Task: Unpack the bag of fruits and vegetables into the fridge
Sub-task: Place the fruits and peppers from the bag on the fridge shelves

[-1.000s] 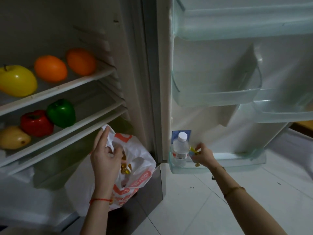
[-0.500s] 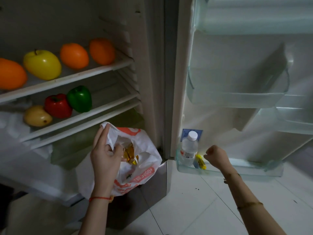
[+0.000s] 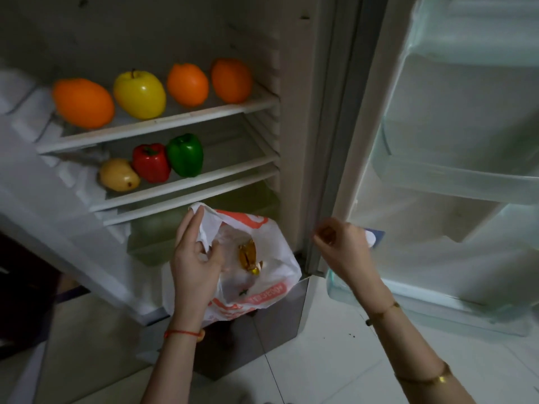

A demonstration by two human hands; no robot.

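My left hand [image 3: 196, 259] pinches the upper rim of a white plastic bag [image 3: 262, 275] with orange print, thumb and fingers closed on a fold of the film and holding its mouth open in front of the fridge's [image 3: 294, 112] lowest compartment. Inside the bag, a golden-yellow item [image 3: 248, 255] lies against the far wall; I cannot tell what it is. My right hand [image 3: 341, 243] hangs in the air between the bag and the open door [image 3: 437, 141], fingers curled loosely inward to a narrow opening, holding nothing that I can see and touching neither bag nor door. Just behind its knuckles, the white cap of a bottle [image 3: 370, 237] shows, standing in the bottom door bin [image 3: 408, 298]; the rest of the bottle is hidden by my wrist. On the top shelf [image 3: 163, 126], three oranges and a yellow apple [image 3: 139, 94] sit in a row, the apple second from the left. On the shelf below, a mango [image 3: 118, 178], a red pepper [image 3: 151, 162] and a green pepper [image 3: 185, 154] stand close together, left to right. A red string circles my left wrist; gold bangles circle my right forearm.
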